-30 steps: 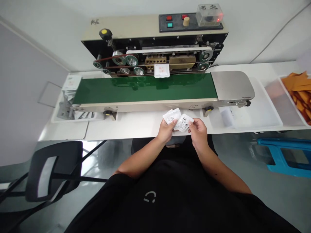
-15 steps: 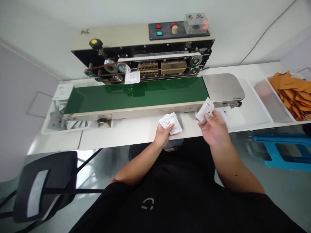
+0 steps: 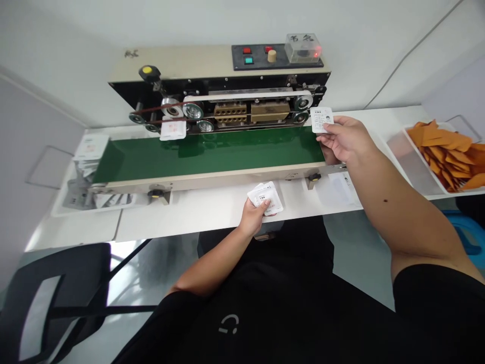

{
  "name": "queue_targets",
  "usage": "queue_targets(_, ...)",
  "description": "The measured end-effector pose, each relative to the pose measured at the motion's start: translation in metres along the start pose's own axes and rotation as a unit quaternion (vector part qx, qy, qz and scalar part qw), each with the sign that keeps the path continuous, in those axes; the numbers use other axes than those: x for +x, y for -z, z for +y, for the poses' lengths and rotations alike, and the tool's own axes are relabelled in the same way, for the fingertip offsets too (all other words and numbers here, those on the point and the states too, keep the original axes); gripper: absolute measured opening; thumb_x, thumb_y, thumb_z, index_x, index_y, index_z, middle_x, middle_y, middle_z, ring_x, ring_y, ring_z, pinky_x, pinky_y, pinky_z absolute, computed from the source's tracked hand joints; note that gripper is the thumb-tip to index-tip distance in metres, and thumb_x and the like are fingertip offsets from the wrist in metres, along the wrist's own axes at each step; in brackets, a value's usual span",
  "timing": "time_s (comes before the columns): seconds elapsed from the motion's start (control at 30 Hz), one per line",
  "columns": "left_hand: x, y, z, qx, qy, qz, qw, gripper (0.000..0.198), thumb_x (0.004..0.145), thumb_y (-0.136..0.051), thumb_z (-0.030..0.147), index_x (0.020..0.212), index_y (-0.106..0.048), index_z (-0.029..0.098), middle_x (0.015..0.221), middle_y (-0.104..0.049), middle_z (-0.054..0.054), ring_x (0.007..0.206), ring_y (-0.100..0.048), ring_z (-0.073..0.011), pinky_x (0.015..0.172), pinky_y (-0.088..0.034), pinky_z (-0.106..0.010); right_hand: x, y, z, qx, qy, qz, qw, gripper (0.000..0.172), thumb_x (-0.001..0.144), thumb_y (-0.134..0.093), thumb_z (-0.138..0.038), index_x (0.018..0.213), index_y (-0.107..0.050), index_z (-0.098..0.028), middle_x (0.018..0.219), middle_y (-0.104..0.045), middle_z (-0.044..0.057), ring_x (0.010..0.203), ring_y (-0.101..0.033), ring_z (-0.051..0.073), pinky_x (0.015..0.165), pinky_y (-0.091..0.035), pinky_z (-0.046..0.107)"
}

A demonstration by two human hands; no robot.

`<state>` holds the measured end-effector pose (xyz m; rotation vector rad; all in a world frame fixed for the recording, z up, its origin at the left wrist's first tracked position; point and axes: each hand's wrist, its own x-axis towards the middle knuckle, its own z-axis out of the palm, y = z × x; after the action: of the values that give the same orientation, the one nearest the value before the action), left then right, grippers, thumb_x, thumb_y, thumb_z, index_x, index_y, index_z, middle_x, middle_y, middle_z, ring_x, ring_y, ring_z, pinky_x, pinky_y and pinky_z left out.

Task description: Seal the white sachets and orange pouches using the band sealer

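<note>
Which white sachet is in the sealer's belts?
The sachet hanging in the belts of the band sealer, above the green conveyor, unlike the sachet pinched in the right hand and the stack of sachets in the left hand.

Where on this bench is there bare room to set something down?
Bare white table runs between the green conveyor belt and the front edge, left of the left hand holding sachets. It's crowded at the belt's right end, where the right hand holds a sachet by the sealing machine, and around the tray at its left end.
</note>
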<state>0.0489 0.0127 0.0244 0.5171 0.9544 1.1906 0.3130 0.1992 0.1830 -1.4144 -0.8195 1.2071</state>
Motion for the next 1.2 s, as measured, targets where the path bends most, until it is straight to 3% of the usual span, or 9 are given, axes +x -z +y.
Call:
queue_targets(0.27, -0.001, 0.0, 0.002, 0.001, 0.001, -0.012, 1.0, 0.092, 0.07, -0.1, 0.052, 0.146, -0.058, 0.021, 0.119, -0.078, -0.012, 0.093, -0.079, -0.028, 0.068, -0.07, -0.036, 0.003, -0.03, -0.008, -0.039, -0.004, -0.027, 0.999, 0.01, 0.098, -0.073, -0.009, 0.107, -0.072, -0.013, 0.08, -0.075, 0.007, 0.054, -0.069, 0.011, 0.049, -0.059, 0.018)
queue_targets(0.37, -0.002, -0.001, 0.003, 0.0, 0.0, -0.011, 1.0, 0.097, 0.07, -0.1, 0.052, 0.151, -0.055, 0.022, 0.117, -0.078, -0.011, 0.093, -0.079, -0.0281, 0.066, -0.069, -0.035, -0.002, -0.035, -0.012, -0.083, 0.006, -0.033, 0.996, 0.02, 0.098, -0.077, -0.018, 0.117, -0.07, -0.014, 0.089, -0.075, 0.007, 0.057, -0.071, 0.013, 0.046, -0.055, 0.019)
queue_targets(0.47, -0.002, 0.0, 0.002, 0.0, 0.002, -0.009, 1.0, 0.099, 0.071, -0.099, 0.051, 0.154, -0.054, 0.023, 0.119, -0.078, -0.012, 0.095, -0.079, -0.0286, 0.066, -0.069, -0.035, -0.024, -0.029, -0.008, -0.122, 0.098, 0.019, 0.988, 0.035, 0.094, -0.079, -0.018, 0.127, -0.067, -0.019, 0.111, -0.072, 0.006, 0.061, -0.069, 0.01, 0.043, -0.049, 0.017)
queue_targets(0.57, -0.001, 0.002, 0.001, -0.005, 0.003, -0.01, 1.0, 0.099, 0.071, -0.099, 0.05, 0.155, -0.053, 0.024, 0.122, -0.078, -0.012, 0.094, -0.079, -0.0275, 0.065, -0.069, -0.034, -0.068, -0.016, 0.014, -0.119, 0.207, 0.045, 0.97, 0.037, 0.09, -0.078, -0.018, 0.125, -0.07, -0.025, 0.125, -0.067, 0.004, 0.068, -0.067, 0.008, 0.043, -0.046, 0.018)
queue_targets(0.63, 0.0, 0.002, 0.0, -0.009, 0.001, -0.012, 1.0, 0.099, 0.072, -0.099, 0.05, 0.155, -0.053, 0.024, 0.123, -0.077, -0.012, 0.092, -0.078, -0.0263, 0.064, -0.068, -0.034, -0.106, -0.008, 0.04, -0.112, 0.234, 0.024, 0.965, 0.03, 0.09, -0.077, -0.022, 0.119, -0.074, -0.028, 0.116, -0.07, 0.003, 0.07, -0.065, 0.01, 0.047, -0.047, 0.02)
queue_targets(0.73, 0.001, 0.001, -0.001, -0.01, -0.003, -0.017, 1.0, 0.096, 0.072, -0.098, 0.049, 0.153, -0.054, 0.022, 0.123, -0.077, -0.012, 0.091, -0.078, -0.0255, 0.063, -0.067, -0.033, -0.155, -0.002, 0.087, -0.191, 0.19, -0.07, 0.961, 0.024, 0.092, -0.077, -0.032, 0.115, -0.078, -0.026, 0.1, -0.072, 0.004, 0.076, -0.065, 0.015, 0.06, -0.054, 0.026)
queue_targets(0.8, 0.001, -0.001, -0.001, -0.006, -0.003, -0.024, 1.0, 0.092, 0.073, -0.098, 0.049, 0.15, -0.057, 0.021, 0.12, -0.078, -0.013, 0.089, -0.078, -0.0255, 0.063, -0.067, -0.032, -0.174, -0.004, 0.115, -0.243, 0.145, -0.136, 0.949, 0.03, 0.09, -0.079, -0.036, 0.118, -0.078, -0.027, 0.103, -0.073, 0.005, 0.076, -0.064, 0.016, 0.061, -0.053, 0.029)
queue_targets(1.0, 0.003, -0.001, -0.006, -0.01, -0.049, -0.037, 0.998, 0.072, 0.072, -0.099, 0.045, 0.131, -0.068, 0.017, 0.119, -0.08, -0.012, 0.104, -0.078, -0.0264, 0.087, -0.065, -0.034, -0.188, -0.026, 0.158, -0.295, 0.124, -0.134, 0.938, 0.03, 0.085, -0.079, -0.037, 0.112, -0.076, -0.026, 0.095, -0.072, 0.003, 0.07, -0.06, 0.017, 0.067, -0.05, 0.032)
queue_targets(1.2, 0.002, 0.006, -0.008, 0.018, -0.013, -0.055, 0.998, 0.073, 0.075, -0.097, 0.046, 0.134, -0.068, 0.017, 0.114, -0.081, -0.012, 0.087, -0.08, -0.024, 0.063, -0.065, -0.028, -0.185, -0.031, 0.171, -0.193, 0.07, -0.131, 0.97, 0.028, 0.087, -0.079, -0.047, 0.094, -0.071, -0.022, 0.084, -0.072, 0.003, 0.074, -0.063, 0.018, 0.069, -0.05, 0.029)
